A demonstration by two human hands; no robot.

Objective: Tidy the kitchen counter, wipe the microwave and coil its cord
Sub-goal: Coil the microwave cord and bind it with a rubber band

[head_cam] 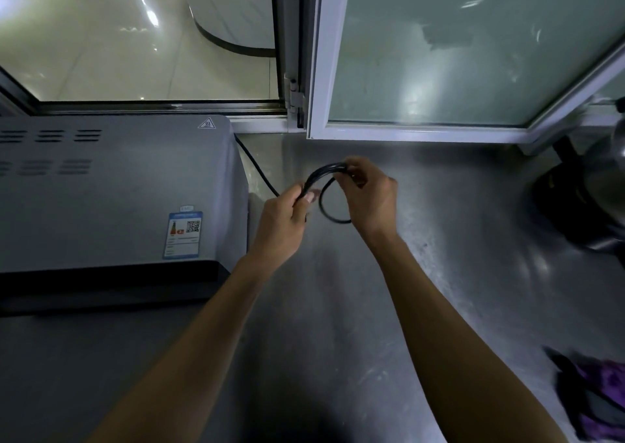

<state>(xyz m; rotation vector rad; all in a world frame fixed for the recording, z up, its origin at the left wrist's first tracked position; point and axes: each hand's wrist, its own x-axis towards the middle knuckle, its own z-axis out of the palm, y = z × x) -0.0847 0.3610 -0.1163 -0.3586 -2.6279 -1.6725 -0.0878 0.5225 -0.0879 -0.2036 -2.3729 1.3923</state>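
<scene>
Head view. The microwave (111, 188) is taken as the landmark; it stands on the steel worktop (456, 256) below the window frame (318, 70). The black power cord (257, 168) is seen to leave the rear right corner of the microwave and to run across the worktop to the right of it, where it is gathered into a small coil (329, 205) held above the surface. The left hand (282, 226) is closed round the cord at the near side of the coil, just right of the microwave. The right hand (368, 195) is pinched on the bundled loops at the top of the coil, further right. The plug is not identified in this view.

Handling: the cord is judged to be light, flexible and moderately springy, so that loops may be expected to open if released. Smooth sheathing may slide through a loose grip. The bundle is best held where the loops cross, with the free length fed by the other hand.

A dark pot (588, 199) stands well to the right of the microwave, and a purple cloth (595, 405) lies to the near right.
</scene>
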